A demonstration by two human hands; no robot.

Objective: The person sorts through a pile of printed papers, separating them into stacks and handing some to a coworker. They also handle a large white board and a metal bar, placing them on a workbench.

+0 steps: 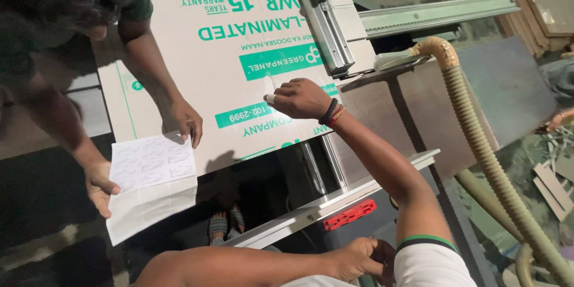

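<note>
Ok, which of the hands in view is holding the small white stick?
The person's right hand, banded at the wrist, pinching the white stick on the printed board; the co-worker's hands are at the paper sheet.

The person wears a white short sleeve (431,263) edged with a green and dark band, plus dark and red-orange wristbands (331,113) on the right wrist.

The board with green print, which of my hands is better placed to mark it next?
Right, I'd judge. Your right hand rests on the board, a white stick pinched in its fingers. Your left hand is down beside your sleeve, off the board.
</note>
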